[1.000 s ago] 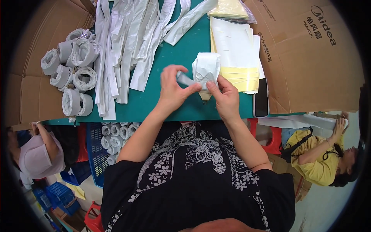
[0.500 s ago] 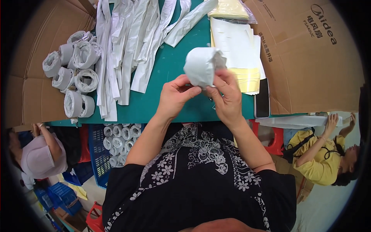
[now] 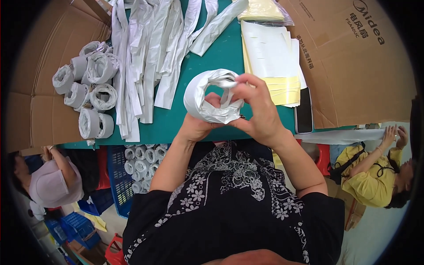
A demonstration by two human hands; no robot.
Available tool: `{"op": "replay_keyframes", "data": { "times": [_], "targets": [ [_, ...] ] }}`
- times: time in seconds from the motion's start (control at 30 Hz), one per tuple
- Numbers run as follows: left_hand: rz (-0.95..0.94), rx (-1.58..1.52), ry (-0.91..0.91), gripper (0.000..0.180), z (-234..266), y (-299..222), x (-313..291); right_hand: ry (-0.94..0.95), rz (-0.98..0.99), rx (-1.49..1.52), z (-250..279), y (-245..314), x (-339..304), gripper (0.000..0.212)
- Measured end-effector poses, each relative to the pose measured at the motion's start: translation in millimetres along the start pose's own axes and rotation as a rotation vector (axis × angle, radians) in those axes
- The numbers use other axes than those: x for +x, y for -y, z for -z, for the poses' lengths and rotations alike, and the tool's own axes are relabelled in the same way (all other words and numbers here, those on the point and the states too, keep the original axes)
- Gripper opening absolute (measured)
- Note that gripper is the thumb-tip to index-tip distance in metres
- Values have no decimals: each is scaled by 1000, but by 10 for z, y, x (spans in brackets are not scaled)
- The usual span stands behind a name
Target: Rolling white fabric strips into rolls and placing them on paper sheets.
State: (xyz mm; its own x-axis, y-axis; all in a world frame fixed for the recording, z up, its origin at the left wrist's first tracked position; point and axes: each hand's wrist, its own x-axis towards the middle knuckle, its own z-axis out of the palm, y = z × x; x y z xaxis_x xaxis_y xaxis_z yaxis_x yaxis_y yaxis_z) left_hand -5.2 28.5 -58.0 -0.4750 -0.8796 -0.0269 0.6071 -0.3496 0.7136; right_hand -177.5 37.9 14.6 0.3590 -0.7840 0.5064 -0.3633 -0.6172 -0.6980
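A white strip coiled into a wide ring (image 3: 193, 98) is held between my two hands above the green table's near edge, its open middle facing me. My left hand (image 3: 198, 127) grips the ring from below, with fingertips showing inside the opening. At the ring's right side, my right hand (image 3: 260, 108) pinches the rim, thumb underneath and fingers at the upper right. Long white crinkled strips (image 3: 152, 62) lie side by side on the table beyond my left hand. Several similar coiled white rings (image 3: 100, 68) are piled at the left.
Cardboard boxes (image 3: 349, 84) flank the table (image 3: 212, 59) on both sides. White and yellow sheets (image 3: 271, 57) lie at the right, beside a dark phone-like slab (image 3: 303, 112). Below the table's left edge, a blue crate (image 3: 121, 183) holds more white rolls. People sit at both sides.
The coiled ring has come nearer and turned so that its opening faces me. My left fingers have gone into it, and my right hand has shifted onto its right rim.
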Motion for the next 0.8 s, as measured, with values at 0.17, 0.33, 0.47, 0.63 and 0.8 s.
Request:
{"op": "replay_keyframes", "data": {
  "times": [0.17,0.33,0.47,0.63,0.8],
  "targets": [
    [8,57,49,80,-26,-89,32,-32,-60,57,-79,25,-6,100],
    [-14,-79,125,66,201,157,4,43,-111,57,-68,22,34,102],
    [3,-152,56,58,105,108,-32,72,-95,-54,-56,24,38,103],
    [-22,-105,5,62,56,35,-37,47,-206,-40,-48,21,95,101],
    [62,-181,127,69,131,137,-17,104,-245,36,-37,42,91,99]
  ]
}}
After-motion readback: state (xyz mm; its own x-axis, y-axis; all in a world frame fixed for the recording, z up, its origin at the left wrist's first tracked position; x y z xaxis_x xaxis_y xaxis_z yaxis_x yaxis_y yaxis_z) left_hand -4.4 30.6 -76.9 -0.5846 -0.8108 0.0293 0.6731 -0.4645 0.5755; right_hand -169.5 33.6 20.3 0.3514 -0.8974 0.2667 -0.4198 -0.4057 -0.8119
